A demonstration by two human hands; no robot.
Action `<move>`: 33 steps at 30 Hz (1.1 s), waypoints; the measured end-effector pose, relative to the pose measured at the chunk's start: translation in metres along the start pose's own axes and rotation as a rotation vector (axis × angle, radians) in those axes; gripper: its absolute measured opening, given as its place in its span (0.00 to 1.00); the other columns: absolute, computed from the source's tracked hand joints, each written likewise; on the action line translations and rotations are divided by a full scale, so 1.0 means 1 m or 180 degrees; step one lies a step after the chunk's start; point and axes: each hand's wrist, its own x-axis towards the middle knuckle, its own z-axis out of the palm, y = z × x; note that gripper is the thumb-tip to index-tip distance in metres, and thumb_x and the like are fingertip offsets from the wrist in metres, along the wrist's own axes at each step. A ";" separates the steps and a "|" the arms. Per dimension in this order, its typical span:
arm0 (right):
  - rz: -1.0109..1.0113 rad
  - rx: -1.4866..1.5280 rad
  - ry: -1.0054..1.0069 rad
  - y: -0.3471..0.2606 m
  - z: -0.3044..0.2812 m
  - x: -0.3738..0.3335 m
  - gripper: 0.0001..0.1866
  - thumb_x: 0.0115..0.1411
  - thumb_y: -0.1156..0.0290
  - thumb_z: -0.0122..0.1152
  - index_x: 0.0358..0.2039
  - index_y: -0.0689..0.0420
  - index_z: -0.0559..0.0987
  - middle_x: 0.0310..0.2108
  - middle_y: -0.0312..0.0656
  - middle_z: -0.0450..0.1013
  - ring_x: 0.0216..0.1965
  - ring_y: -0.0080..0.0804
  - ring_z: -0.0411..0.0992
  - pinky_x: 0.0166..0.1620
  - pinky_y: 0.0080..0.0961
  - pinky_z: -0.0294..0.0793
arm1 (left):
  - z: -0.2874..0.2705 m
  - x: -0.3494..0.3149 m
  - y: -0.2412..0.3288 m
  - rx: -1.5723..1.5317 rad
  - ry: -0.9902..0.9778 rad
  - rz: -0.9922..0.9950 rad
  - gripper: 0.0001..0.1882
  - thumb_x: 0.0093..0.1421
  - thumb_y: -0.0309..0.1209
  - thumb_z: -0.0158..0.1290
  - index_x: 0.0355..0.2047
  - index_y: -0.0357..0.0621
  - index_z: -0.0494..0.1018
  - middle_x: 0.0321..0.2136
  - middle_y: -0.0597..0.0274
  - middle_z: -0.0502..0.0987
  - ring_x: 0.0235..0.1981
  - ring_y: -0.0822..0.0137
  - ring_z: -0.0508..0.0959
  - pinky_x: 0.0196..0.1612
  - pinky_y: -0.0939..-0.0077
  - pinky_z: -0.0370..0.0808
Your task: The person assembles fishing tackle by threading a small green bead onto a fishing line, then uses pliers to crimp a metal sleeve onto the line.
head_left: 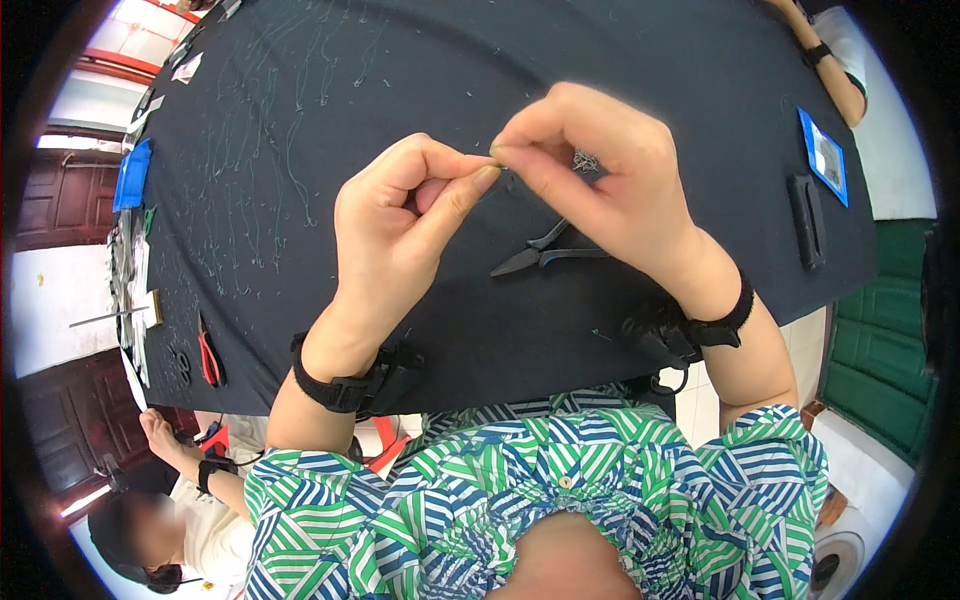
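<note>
Over the black cloth, my left hand and my right hand meet at the fingertips. Each is closed in a pinch of thumb and forefinger. A tiny greenish speck shows where the fingertips touch, too small to name. Beneath my right hand lie pliers with dark jaws, their handles partly covered by the wrist. A small heap of silvery metal pieces is seen through the gap between my right thumb and forefinger.
Thin green threads with small knotted ends spread across the left of the black table cloth. Red-handled pliers and scissors lie at the left edge. A blue packet and black case lie right. Other people sit nearby.
</note>
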 end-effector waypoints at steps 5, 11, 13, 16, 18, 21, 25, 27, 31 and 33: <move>0.0444 0.0523 -0.0014 0.012 0.002 -0.003 0.06 0.57 0.72 0.63 0.32 0.60 0.78 0.23 0.34 0.72 0.24 0.17 0.69 0.28 0.16 0.67 | 0.001 -0.001 0.002 0.0130 -0.0019 -0.0038 0.02 0.55 0.22 0.61 0.29 0.37 0.78 0.19 0.73 0.66 0.19 0.83 0.61 0.22 0.86 0.56; 0.1842 0.1865 -0.0622 0.016 0.012 -0.009 0.07 0.60 0.70 0.61 0.29 0.60 0.77 0.22 0.28 0.70 0.25 0.11 0.65 0.28 0.12 0.64 | -0.002 -0.001 -0.005 0.0062 0.0141 0.0177 0.02 0.57 0.22 0.59 0.31 0.37 0.78 0.18 0.78 0.64 0.19 0.86 0.59 0.22 0.88 0.55; 0.1794 0.1937 -0.0695 0.014 0.016 -0.012 0.07 0.60 0.70 0.61 0.29 0.60 0.76 0.22 0.28 0.70 0.25 0.11 0.65 0.28 0.13 0.64 | -0.002 0.000 -0.005 -0.0016 0.0216 0.0141 0.02 0.58 0.22 0.59 0.32 0.36 0.78 0.18 0.78 0.64 0.19 0.86 0.59 0.22 0.89 0.56; 0.1757 0.2035 -0.0790 0.007 0.019 -0.014 0.06 0.58 0.72 0.60 0.27 0.60 0.75 0.21 0.29 0.70 0.24 0.12 0.65 0.27 0.14 0.65 | -0.001 0.000 -0.005 -0.0175 0.0315 0.0060 0.03 0.59 0.22 0.58 0.33 0.35 0.78 0.18 0.79 0.64 0.20 0.87 0.59 0.22 0.90 0.56; 0.0966 0.1160 -0.0836 0.004 0.018 -0.014 0.06 0.56 0.74 0.61 0.26 0.60 0.74 0.20 0.33 0.69 0.21 0.15 0.66 0.25 0.16 0.64 | -0.001 0.000 -0.006 -0.0250 0.0343 0.0012 0.03 0.60 0.22 0.57 0.34 0.35 0.78 0.18 0.79 0.64 0.20 0.87 0.59 0.23 0.90 0.56; 0.0425 0.0636 -0.0543 -0.004 0.014 -0.010 0.06 0.53 0.75 0.62 0.25 0.60 0.74 0.20 0.38 0.68 0.19 0.23 0.67 0.24 0.19 0.66 | -0.001 0.000 -0.009 -0.0232 0.0276 -0.0051 0.03 0.60 0.22 0.57 0.34 0.35 0.78 0.18 0.79 0.64 0.20 0.87 0.59 0.23 0.90 0.57; 0.0088 0.0093 -0.0136 -0.002 0.004 -0.002 0.05 0.53 0.75 0.64 0.27 0.59 0.76 0.22 0.38 0.69 0.19 0.26 0.68 0.24 0.21 0.67 | -0.001 0.000 -0.005 -0.0079 -0.0048 -0.0090 0.03 0.58 0.22 0.59 0.32 0.35 0.78 0.19 0.77 0.66 0.20 0.85 0.60 0.22 0.88 0.57; 0.0064 0.0040 0.0082 0.003 0.002 0.000 0.04 0.55 0.74 0.64 0.30 0.59 0.77 0.21 0.37 0.69 0.20 0.22 0.68 0.25 0.19 0.67 | 0.000 0.000 -0.003 -0.0025 -0.0142 -0.0065 0.02 0.58 0.22 0.59 0.31 0.36 0.78 0.19 0.76 0.66 0.19 0.85 0.61 0.22 0.87 0.57; 0.1009 0.0972 -0.0060 0.014 0.005 -0.004 0.07 0.60 0.69 0.62 0.32 0.61 0.79 0.22 0.30 0.71 0.25 0.12 0.66 0.28 0.13 0.64 | 0.001 -0.001 -0.004 -0.0002 -0.0132 -0.0107 0.02 0.57 0.22 0.60 0.30 0.36 0.78 0.20 0.74 0.67 0.19 0.85 0.61 0.22 0.87 0.57; 0.1508 0.1373 -0.0413 0.016 0.004 -0.004 0.08 0.61 0.68 0.61 0.32 0.60 0.79 0.23 0.28 0.71 0.25 0.12 0.65 0.28 0.13 0.63 | 0.000 -0.002 -0.005 -0.0031 -0.0125 -0.0112 0.02 0.57 0.22 0.60 0.31 0.36 0.78 0.20 0.75 0.67 0.19 0.85 0.61 0.21 0.87 0.56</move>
